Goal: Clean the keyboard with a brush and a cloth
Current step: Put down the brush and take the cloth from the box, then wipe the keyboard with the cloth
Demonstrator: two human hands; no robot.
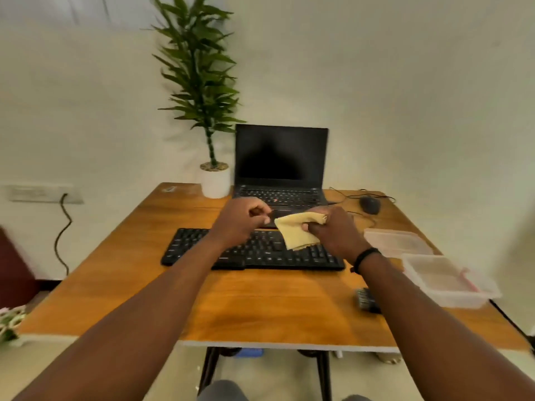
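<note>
Cloth (pixel 298 230) pinched in right hand (pixel 333 230).

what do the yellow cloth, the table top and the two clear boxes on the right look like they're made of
Yellow cloth: soft matte fabric, likely microfibre; it drapes limply from the right hand. Table top: wood or wood-look laminate, with visible grain and slight sheen. Clear boxes: translucent plastic, frosted-looking with thin walls.

no text, label or number can be read anywhere; the keyboard (pixel 254 251) key legends are blurred.
</note>
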